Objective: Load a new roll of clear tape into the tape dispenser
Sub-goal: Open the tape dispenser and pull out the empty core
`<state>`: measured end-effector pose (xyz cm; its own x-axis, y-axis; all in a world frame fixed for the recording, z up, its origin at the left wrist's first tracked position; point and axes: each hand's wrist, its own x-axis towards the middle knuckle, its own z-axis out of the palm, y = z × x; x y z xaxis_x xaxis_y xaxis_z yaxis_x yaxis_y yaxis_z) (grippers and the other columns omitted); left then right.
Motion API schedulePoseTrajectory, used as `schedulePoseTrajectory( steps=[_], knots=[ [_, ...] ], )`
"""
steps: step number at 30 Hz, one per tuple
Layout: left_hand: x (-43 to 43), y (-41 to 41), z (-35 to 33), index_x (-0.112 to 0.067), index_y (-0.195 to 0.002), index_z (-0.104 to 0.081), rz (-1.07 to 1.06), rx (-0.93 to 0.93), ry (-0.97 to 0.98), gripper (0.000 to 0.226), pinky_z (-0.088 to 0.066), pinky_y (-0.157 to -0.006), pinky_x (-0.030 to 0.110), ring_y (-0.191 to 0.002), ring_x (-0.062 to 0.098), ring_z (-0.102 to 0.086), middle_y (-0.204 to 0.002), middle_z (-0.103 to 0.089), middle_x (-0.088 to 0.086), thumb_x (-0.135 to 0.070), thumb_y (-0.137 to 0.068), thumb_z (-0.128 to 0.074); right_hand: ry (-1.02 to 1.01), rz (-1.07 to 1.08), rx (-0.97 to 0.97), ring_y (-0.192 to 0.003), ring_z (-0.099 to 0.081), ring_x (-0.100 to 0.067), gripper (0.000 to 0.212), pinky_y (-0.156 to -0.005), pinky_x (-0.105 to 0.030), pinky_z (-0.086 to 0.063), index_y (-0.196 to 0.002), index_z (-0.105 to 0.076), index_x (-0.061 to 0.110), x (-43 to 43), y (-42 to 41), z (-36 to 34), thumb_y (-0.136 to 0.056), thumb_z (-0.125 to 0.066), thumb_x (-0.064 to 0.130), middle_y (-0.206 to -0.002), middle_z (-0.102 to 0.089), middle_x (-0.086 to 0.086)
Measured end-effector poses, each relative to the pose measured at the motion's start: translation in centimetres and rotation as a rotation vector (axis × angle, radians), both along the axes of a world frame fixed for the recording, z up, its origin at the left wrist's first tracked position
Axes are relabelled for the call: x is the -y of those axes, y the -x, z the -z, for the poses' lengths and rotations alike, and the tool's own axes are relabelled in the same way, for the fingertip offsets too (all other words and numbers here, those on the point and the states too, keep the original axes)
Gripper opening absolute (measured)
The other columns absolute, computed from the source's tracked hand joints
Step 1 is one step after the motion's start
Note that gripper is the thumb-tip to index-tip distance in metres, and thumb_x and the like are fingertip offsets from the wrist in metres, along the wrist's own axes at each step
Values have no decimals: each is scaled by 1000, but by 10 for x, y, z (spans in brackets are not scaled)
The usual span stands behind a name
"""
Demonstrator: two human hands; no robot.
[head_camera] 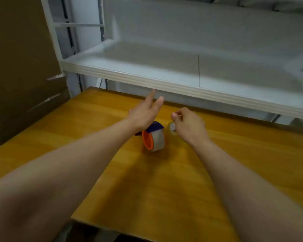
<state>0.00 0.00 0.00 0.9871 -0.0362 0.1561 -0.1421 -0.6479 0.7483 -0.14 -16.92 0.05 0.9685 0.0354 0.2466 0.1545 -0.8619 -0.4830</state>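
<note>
Brown cardboard (21,58) fills the upper left of the frame and runs down the left edge. Just beside it stands a white shelf upright (51,27). From there a white shelf (164,84) crosses the middle of the frame to the right edge, with a pale back wall above it. Below the shelf lies a yellow-orange wooden tabletop (77,137), reaching to the lower edge.

Both bare forearms stretch in from the bottom corners. The left hand (143,112) is at centre frame, released, with its fingers straight and pointing toward the shelf edge, and it holds nothing. Just below it the tape dispenser (153,138) stands on the tabletop, with an orange core, a band of clear tape and a dark purple cover.

Right of it lies a roll of clear tape (171,128), partly hidden by the right hand (187,124). That hand's fingers are curled, thumb against forefinger. Whether it is grasping anything I cannot tell through the blur.
</note>
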Motion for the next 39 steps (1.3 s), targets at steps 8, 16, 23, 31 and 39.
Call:
schedulePoseTrajectory(
  steps=[8, 16, 23, 31, 39],
  knots=[
    [-8, 41, 37, -27, -154, -27, -236, 304, 207, 66, -23, -117, 48, -138, 23, -44, -148, -51, 2, -63, -99, -22, -382, 70, -58, -111, -64, -23, 38, -90, -40, -52, -122, -65, 19, -11, 20, 24, -104, -47, 47, -121, -70, -2],
    [-5, 41, 81, -16, -135, -47, -294, 598, 295, 53, -39, -103, 45, -115, 17, -49, -119, -55, 1, -51, -97, -34, -558, 14, -106, -110, -64, -17, 51, -95, -43, -56, -122, -63, 25, -26, 26, 38, -97, -46, 66, -118, -70, 3],
    [-20, 28, 87, -27, -111, -47, -301, 647, 373, 31, -46, -88, 63, -103, 31, -56, -106, -54, 3, -52, -99, -35, -501, -29, -91, -100, -65, -16, 60, -79, -31, -52, -113, -70, 16, -32, 35, 44, -98, -41, 66, -99, -69, 3],
    [-16, 31, 81, -31, -105, -47, -261, 651, 386, 35, -46, -85, 64, -100, 33, -57, -99, -51, -7, -61, -99, -30, -851, -21, -249, -89, -71, -26, 38, -82, -45, -59, -87, -73, 17, -36, 32, 54, -97, -59, 50, -92, -77, -9],
    [-7, 42, 78, -26, -111, -47, -171, 698, 309, 51, -45, -88, 56, -101, 21, -52, -102, -51, -7, -72, -93, -35, -1534, -196, -378, -83, -68, -15, 28, -65, -28, -52, -123, -64, 14, -25, 28, 52, -105, -50, 30, -102, -74, -6]
  ],
)
